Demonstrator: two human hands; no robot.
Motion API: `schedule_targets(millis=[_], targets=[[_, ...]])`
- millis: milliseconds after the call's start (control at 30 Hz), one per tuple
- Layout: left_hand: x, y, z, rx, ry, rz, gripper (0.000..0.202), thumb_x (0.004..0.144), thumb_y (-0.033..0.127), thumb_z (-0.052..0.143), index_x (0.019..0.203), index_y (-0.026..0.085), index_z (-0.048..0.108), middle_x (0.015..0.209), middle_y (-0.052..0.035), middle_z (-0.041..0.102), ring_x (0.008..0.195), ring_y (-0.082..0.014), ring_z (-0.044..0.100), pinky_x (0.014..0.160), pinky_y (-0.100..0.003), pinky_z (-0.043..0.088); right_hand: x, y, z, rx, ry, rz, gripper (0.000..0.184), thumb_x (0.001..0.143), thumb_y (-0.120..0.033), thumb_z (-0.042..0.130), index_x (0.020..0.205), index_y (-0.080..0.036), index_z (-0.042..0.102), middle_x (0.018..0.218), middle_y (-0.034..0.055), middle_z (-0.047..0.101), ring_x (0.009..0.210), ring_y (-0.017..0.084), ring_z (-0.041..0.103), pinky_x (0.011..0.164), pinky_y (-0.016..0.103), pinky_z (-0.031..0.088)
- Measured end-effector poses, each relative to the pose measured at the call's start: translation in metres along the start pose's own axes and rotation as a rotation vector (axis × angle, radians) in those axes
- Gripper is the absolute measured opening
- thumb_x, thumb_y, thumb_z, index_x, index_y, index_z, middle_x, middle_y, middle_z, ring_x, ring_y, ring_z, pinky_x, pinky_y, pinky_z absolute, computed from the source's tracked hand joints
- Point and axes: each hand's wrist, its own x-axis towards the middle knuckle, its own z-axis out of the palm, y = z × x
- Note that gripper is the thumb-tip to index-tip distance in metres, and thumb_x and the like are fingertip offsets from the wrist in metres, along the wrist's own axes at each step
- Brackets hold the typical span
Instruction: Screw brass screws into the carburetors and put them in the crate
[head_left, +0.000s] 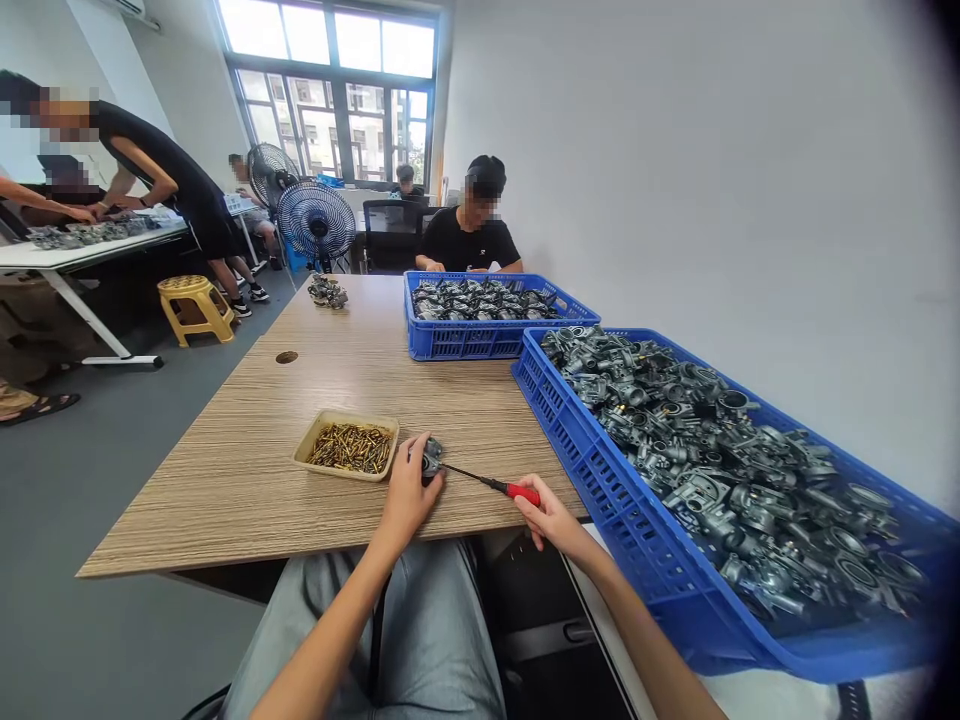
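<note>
My left hand (409, 490) is closed around a small grey metal casting (431, 460) and holds it down on the wooden table (247, 440) near the front edge. In my right hand (551, 517) is a red-handled screwdriver (495, 484), gripped by the handle, its thin shaft pointing left with the tip at the casting. A shallow beige tray (346, 445) of small brass screws lies just left of my left hand.
A big blue crate (600, 470) full of grey metal castings stands to my right; a second blue crate (480, 338) sits farther back. A person in black sits behind it. A few castings (328, 291) lie far left. Other people, fans and a yellow stool (196, 306) occupy the room's left.
</note>
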Motion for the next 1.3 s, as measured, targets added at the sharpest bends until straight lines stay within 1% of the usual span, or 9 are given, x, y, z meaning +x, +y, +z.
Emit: schedule_targets(millis=[167,267,400,500,667,733,900,1233,1300], targets=[[0.0,0.001,-0.002,-0.034,0.009,-0.019,0.064,0.088,0.018,0.063,0.147,0.027,0.041,0.136,-0.0111,0.049,0.13,-0.0266,0.051,0.115,-0.045,0.041,0.004,0.003,0.005,0.001,0.035,-0.013,0.044,0.093,-0.069,0.05,0.092,-0.025,0.046,0.058,-0.0125,0.031,0.04,0.007,0.026,0.033,0.02,0.038],[0.0,0.002,-0.002,-0.037,0.011,-0.021,0.063,0.088,0.019,0.063,0.147,0.026,0.041,0.135,-0.0112,0.05,0.129,-0.0266,0.051,0.114,-0.045,0.041,0.003,0.005,0.003,-0.048,0.033,-0.003,0.044,0.093,-0.068,0.05,0.102,-0.024,0.048,0.055,-0.0136,0.031,0.037,0.007,0.028,0.034,0.02,0.037],[0.0,0.002,-0.002,-0.035,0.008,-0.008,0.063,0.089,0.019,0.063,0.148,0.026,0.041,0.136,-0.0112,0.049,0.129,-0.0268,0.051,0.114,-0.045,0.041,0.0,0.005,-0.002,-0.055,0.008,0.005,0.047,0.091,-0.064,0.057,0.115,-0.026,0.044,0.057,-0.0147,0.035,0.037,0.008,0.034,0.038,0.021,0.039],[0.0,0.002,-0.002,-0.035,0.006,-0.006,0.063,0.089,0.019,0.064,0.148,0.026,0.041,0.136,-0.0111,0.049,0.129,-0.0268,0.051,0.114,-0.045,0.041,0.0,0.005,-0.002,-0.03,0.006,0.005,0.043,0.092,-0.063,0.057,0.11,-0.026,0.043,0.059,-0.014,0.035,0.039,0.008,0.036,0.039,0.021,0.041],[0.0,0.002,-0.002,-0.033,0.01,-0.005,0.062,0.09,0.02,0.064,0.148,0.026,0.041,0.135,-0.011,0.05,0.128,-0.0268,0.051,0.114,-0.045,0.041,0.005,0.007,0.001,0.034,0.002,0.002,0.043,0.093,-0.067,0.052,0.094,-0.026,0.042,0.06,-0.0126,0.032,0.041,0.006,0.026,0.035,0.02,0.041],[0.0,0.002,-0.001,-0.029,0.011,-0.006,0.062,0.09,0.02,0.064,0.147,0.026,0.041,0.136,-0.0108,0.05,0.128,-0.0266,0.051,0.114,-0.045,0.041,0.005,0.007,0.001,0.033,0.002,0.004,0.043,0.093,-0.068,0.052,0.095,-0.026,0.043,0.059,-0.0128,0.031,0.04,0.006,0.024,0.034,0.02,0.041],[0.001,0.001,-0.001,-0.025,0.009,0.005,0.063,0.089,0.019,0.064,0.148,0.026,0.04,0.136,-0.0108,0.049,0.129,-0.0261,0.05,0.115,-0.044,0.04,0.001,0.004,-0.001,-0.007,0.008,-0.001,0.045,0.092,-0.062,0.058,0.113,-0.026,0.042,0.058,-0.0142,0.031,0.04,0.008,0.031,0.037,0.022,0.044],[0.0,0.001,-0.001,-0.021,0.003,0.001,0.065,0.088,0.019,0.065,0.148,0.026,0.04,0.137,-0.0111,0.049,0.131,-0.0266,0.05,0.116,-0.045,0.04,0.005,0.013,0.0,0.048,0.019,0.007,0.043,0.093,-0.067,0.052,0.098,-0.026,0.041,0.06,-0.0131,0.033,0.04,0.006,0.027,0.034,0.02,0.04],[0.0,0.0,-0.001,-0.018,0.004,0.005,0.065,0.088,0.018,0.065,0.148,0.026,0.04,0.137,-0.0111,0.049,0.131,-0.0267,0.05,0.116,-0.045,0.04,0.006,0.013,-0.001,0.049,0.021,0.006,0.044,0.092,-0.067,0.053,0.101,-0.026,0.041,0.058,-0.0137,0.032,0.039,0.007,0.026,0.034,0.02,0.041]])
